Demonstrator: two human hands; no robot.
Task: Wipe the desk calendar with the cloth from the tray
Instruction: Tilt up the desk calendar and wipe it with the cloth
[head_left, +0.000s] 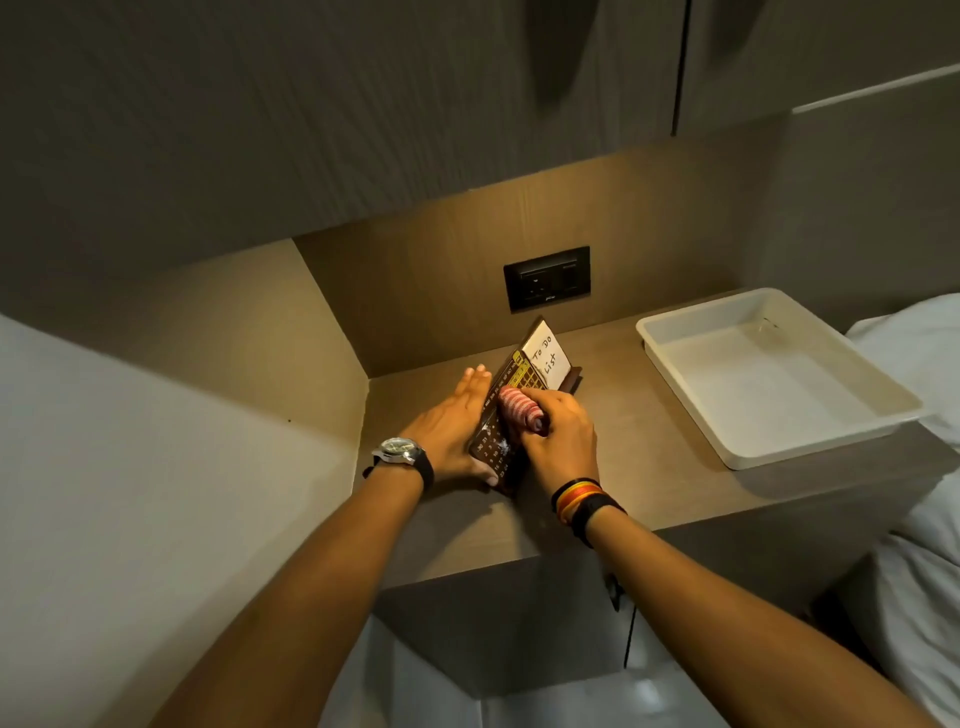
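Note:
The dark desk calendar (525, 375) stands tilted on the wooden shelf (639, 467), with a white "To Do List" note on its upper part. My left hand (453, 426) braces its back and lower edge, fingers flat, thumb under the near corner. My right hand (562, 435) presses a bunched red-and-white striped cloth (519, 407) against the calendar's face, about midway down. The white tray (906, 402) lies to the right with nothing in it.
A black wall socket (546, 278) sits on the back panel behind the calendar. Cabinets hang overhead. A side wall closes the niche on the left. White bedding (919, 597) lies at the right edge.

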